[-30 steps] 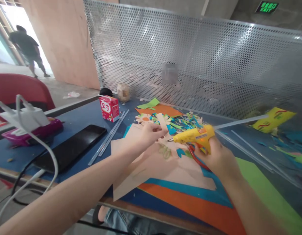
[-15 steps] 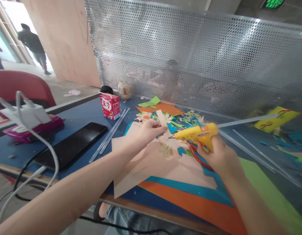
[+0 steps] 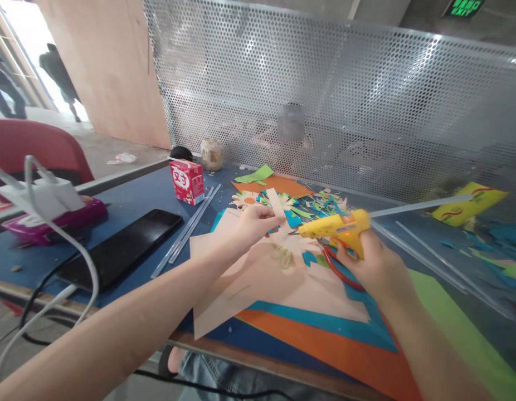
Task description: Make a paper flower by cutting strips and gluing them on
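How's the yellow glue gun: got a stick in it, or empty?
Stick in: a clear stick pokes out the back of the glue gun in the right hand.

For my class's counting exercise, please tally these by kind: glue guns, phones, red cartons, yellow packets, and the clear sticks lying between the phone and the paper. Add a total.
Glue gun: 1
Phone: 1
Red carton: 1
Yellow packet: 1
Clear sticks: 2
Total: 6
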The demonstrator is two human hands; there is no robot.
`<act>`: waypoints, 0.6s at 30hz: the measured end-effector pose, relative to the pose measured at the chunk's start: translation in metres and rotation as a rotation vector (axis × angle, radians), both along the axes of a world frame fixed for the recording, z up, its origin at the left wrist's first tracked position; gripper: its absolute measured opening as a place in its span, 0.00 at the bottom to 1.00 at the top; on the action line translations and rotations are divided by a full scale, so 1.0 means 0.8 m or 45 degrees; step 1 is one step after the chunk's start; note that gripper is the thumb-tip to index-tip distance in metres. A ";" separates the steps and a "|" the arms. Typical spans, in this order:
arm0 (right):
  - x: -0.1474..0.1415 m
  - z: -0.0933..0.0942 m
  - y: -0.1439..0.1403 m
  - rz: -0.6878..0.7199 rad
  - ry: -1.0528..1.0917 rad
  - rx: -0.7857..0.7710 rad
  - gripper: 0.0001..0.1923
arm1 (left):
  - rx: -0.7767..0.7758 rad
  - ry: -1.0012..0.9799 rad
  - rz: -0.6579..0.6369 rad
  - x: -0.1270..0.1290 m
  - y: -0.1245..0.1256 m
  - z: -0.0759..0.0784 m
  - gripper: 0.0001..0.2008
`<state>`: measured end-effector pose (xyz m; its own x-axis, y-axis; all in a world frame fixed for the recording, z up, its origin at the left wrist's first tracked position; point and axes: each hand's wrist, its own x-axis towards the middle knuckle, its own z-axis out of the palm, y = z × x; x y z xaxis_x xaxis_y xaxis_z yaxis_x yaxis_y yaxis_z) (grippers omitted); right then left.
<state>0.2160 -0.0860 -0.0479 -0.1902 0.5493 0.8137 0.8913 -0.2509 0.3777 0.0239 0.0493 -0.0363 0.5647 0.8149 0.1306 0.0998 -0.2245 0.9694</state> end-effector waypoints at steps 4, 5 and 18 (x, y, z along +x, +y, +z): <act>0.001 0.001 0.000 -0.029 0.076 -0.040 0.14 | -0.045 0.008 0.022 0.000 -0.001 0.004 0.09; 0.001 0.002 0.001 -0.030 0.080 -0.046 0.14 | -0.065 0.005 0.022 -0.001 -0.002 0.005 0.08; -0.001 0.001 0.000 -0.070 0.257 -0.068 0.15 | -0.588 -0.305 0.035 -0.002 0.001 0.005 0.05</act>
